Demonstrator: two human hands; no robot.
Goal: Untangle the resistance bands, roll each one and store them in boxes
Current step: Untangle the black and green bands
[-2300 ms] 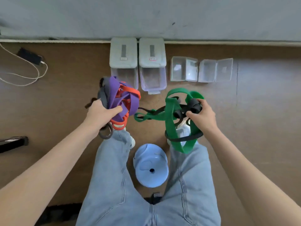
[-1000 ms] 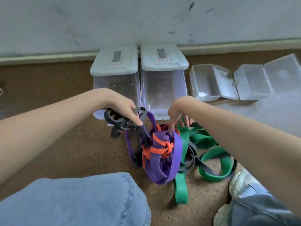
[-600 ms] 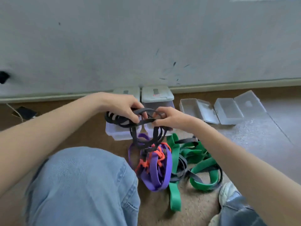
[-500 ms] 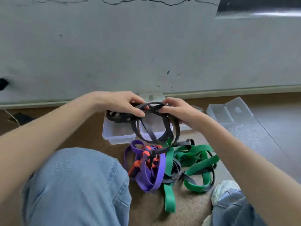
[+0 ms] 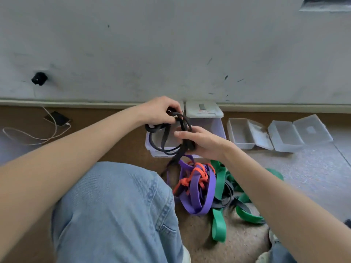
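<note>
Black band (image 5: 171, 137) part-lifted from the floor tangle.
Left hand (image 5: 158, 112) and right hand (image 5: 199, 142) both grip it; one strand trails into the purple band (image 5: 195, 196), so pulling risks tightening knots.

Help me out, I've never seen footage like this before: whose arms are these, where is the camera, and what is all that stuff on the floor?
There is no machine here: a person wears a camera on the head, looking down at their own arms. The left hand and right hand both grip a black resistance band lifted from a tangle on the floor, where purple bands, an orange band and green bands lie knotted together. By the wall stand lidded storage boxes and two open clear boxes. A phone on a cable lies left.
</note>
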